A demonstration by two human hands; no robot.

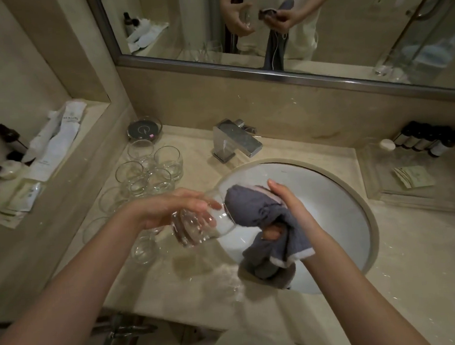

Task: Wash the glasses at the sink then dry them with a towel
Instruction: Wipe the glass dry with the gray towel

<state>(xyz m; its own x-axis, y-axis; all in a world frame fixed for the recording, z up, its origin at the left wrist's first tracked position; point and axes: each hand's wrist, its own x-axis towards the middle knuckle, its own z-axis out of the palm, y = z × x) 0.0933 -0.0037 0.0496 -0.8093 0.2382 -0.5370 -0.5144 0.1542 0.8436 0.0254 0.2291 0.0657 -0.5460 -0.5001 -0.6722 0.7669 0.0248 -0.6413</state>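
Observation:
My left hand grips a clear round glass on its side, its mouth turned toward the right, above the left rim of the white sink. My right hand holds a grey towel bunched against the glass's mouth. The towel's white-edged end hangs down over the basin. Several more clear glasses stand on the counter left of the sink, and one glass stands just below my left wrist.
A chrome tap stands behind the sink. A round glass dish sits at the back left. Toiletry packets lie on the left ledge, dark bottles on a tray at the right. The beige counter is wet. A mirror is above.

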